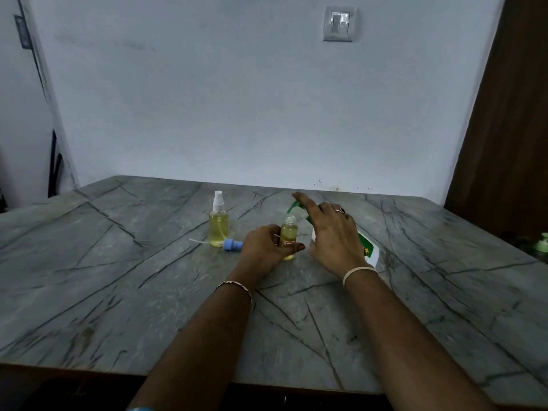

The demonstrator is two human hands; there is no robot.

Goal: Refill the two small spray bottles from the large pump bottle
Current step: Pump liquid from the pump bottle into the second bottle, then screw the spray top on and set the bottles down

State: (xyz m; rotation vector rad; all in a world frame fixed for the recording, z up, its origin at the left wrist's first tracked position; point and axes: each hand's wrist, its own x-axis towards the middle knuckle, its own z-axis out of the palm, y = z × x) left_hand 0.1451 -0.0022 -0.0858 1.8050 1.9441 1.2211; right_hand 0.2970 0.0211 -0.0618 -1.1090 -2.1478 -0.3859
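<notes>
Head view: left hand [268,247] wrapped around the uncapped small clear bottle of yellow liquid [288,236] standing on the grey marble surface [118,292]. Right hand [332,232], just right of it, grips the white pump bottle with green nozzle [369,250], forefinger extended over the pump. Best to keep the spout over the open neck and press slowly; its blue spray cap [232,244] and the capped, filled spray bottle [218,221] sit left.

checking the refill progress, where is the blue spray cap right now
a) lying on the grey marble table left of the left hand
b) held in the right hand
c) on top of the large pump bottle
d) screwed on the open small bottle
a: the blue spray cap lies on its side on the grey marble table, just left of the left hand, which holds the uncapped small yellow-filled bottle.
</notes>
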